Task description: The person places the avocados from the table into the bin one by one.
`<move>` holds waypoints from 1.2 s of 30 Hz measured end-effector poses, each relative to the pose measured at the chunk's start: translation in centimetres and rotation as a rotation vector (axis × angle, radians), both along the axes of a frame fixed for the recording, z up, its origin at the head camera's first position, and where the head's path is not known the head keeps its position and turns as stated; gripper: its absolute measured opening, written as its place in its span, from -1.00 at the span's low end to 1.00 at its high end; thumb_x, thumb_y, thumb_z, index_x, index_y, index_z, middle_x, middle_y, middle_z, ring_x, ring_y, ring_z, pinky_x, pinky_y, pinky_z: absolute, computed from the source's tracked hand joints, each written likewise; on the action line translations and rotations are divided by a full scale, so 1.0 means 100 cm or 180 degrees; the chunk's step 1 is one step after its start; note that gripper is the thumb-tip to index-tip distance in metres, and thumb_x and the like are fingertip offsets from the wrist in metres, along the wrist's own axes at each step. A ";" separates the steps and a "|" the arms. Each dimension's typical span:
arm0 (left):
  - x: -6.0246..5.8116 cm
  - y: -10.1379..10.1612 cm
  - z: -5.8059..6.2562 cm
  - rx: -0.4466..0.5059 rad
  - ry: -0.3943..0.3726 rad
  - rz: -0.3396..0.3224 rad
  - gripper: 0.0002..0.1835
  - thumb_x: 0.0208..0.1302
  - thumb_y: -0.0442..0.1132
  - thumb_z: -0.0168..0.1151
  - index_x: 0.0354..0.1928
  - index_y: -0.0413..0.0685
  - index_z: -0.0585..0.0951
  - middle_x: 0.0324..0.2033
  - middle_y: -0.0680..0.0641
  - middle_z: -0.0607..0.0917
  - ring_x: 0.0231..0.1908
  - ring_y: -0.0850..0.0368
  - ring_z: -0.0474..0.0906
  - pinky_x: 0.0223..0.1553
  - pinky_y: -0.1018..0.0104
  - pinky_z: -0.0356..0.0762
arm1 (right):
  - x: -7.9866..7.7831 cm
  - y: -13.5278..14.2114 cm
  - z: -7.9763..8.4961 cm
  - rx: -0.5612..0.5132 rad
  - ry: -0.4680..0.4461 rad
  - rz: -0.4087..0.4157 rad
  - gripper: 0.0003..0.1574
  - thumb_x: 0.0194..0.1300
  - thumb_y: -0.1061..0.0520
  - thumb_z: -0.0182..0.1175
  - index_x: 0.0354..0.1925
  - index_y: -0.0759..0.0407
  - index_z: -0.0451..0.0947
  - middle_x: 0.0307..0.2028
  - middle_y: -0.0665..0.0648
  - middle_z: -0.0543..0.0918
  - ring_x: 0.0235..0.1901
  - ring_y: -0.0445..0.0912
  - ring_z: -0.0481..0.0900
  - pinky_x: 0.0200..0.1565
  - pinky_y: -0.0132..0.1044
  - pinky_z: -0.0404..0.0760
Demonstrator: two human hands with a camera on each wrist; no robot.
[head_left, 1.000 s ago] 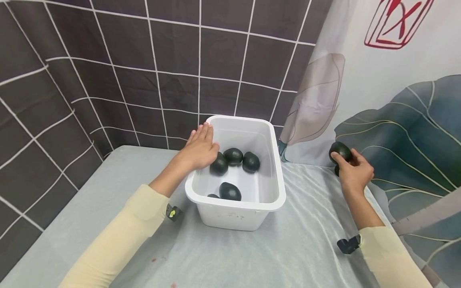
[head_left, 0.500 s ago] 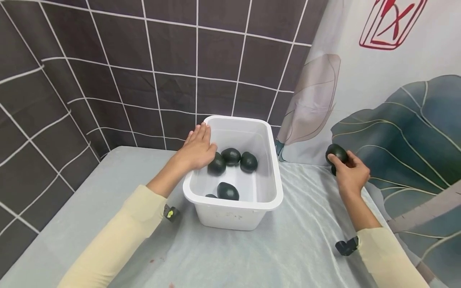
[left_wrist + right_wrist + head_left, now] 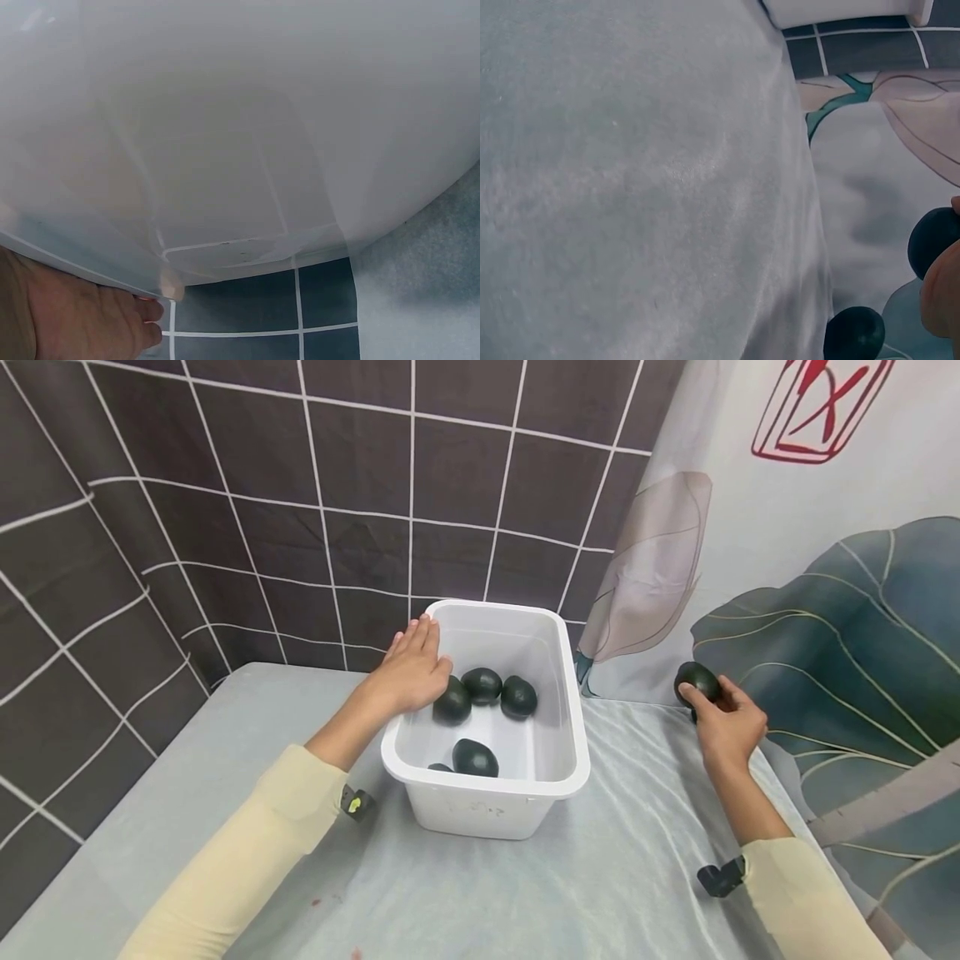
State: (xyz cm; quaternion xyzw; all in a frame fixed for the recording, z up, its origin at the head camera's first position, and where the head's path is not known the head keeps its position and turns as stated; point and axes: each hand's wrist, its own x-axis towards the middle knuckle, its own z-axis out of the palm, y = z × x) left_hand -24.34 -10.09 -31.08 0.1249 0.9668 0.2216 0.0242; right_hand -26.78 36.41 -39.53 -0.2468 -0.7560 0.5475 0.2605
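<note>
My left hand [image 3: 408,672] lies over the left rim of a white plastic tub [image 3: 472,810], its fingers extended along the edge. In the left wrist view that hand [image 3: 94,319] shows low at the left, against the tub's outer wall [image 3: 225,150]. Off to the right, my right hand [image 3: 731,727] holds a dark green avocado [image 3: 697,683] between thumb and fingers, above the table's back right part. A second avocado [image 3: 855,335] sits below the held avocado [image 3: 931,241] in the right wrist view. Several avocados [image 3: 476,758] lie inside the tub, one partly hidden by the front rim.
Pale grey-blue cloth [image 3: 630,877] covers the table. A dark tiled-pattern curtain [image 3: 360,460] hangs close behind the tub, and a white leaf-printed curtain [image 3: 750,552] borders the right side. Small dark wrist cameras [image 3: 722,877] sit at both sleeves.
My right hand has shifted slightly left and down with the avocado. The left hand stays at the tub's rim, and the avocados in the tub have not moved.
</note>
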 end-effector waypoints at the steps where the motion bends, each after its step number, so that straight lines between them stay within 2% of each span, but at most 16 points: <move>1: 0.000 0.000 0.000 0.0002 0.0002 -0.0004 -0.14 0.74 0.03 -0.36 0.82 -0.34 -0.19 0.85 -0.32 -0.28 0.86 -0.27 -0.38 0.88 -0.13 -0.39 | 0.000 0.000 0.000 0.0003 0.0014 0.0001 -0.03 0.30 -0.11 0.68 0.59 -0.06 0.59 0.52 0.14 0.67 0.37 -0.20 0.72 0.48 -0.38 0.63; 11: 0.001 0.001 0.005 -0.0016 0.0011 -0.0007 -0.14 0.74 0.05 -0.37 0.82 -0.34 -0.20 0.85 -0.30 -0.31 0.86 -0.25 -0.41 0.87 -0.09 -0.44 | 0.000 -0.007 -0.003 0.0049 0.0075 0.0081 -0.03 0.32 -0.09 0.66 0.60 0.00 0.58 0.54 0.19 0.64 0.39 -0.15 0.72 0.44 -0.41 0.65; 17: 0.001 0.001 0.007 -0.0008 0.0005 -0.0008 -0.14 0.74 0.04 -0.37 0.82 -0.34 -0.20 0.85 -0.30 -0.31 0.87 -0.24 -0.41 0.87 -0.09 -0.44 | -0.001 -0.008 -0.002 0.0007 0.0099 0.0118 -0.03 0.34 -0.08 0.65 0.61 0.00 0.56 0.55 0.19 0.63 0.44 -0.11 0.70 0.47 -0.37 0.64; 30: -0.002 0.000 0.005 -0.0007 -0.0009 0.0012 -0.14 0.74 0.03 -0.36 0.82 -0.33 -0.20 0.85 -0.30 -0.30 0.86 -0.26 -0.41 0.87 -0.10 -0.45 | 0.000 -0.012 -0.001 -0.0013 0.0083 0.0171 -0.04 0.36 -0.10 0.64 0.61 -0.02 0.56 0.56 0.19 0.61 0.49 -0.08 0.66 0.53 -0.30 0.60; 36: -0.001 0.000 0.002 0.0002 -0.0046 -0.0007 -0.14 0.74 0.04 -0.36 0.82 -0.35 -0.20 0.85 -0.32 -0.30 0.86 -0.27 -0.41 0.87 -0.12 -0.45 | 0.002 -0.012 -0.001 0.0051 0.0023 0.0152 -0.04 0.35 -0.12 0.65 0.61 -0.04 0.57 0.55 0.18 0.63 0.47 -0.08 0.68 0.50 -0.34 0.62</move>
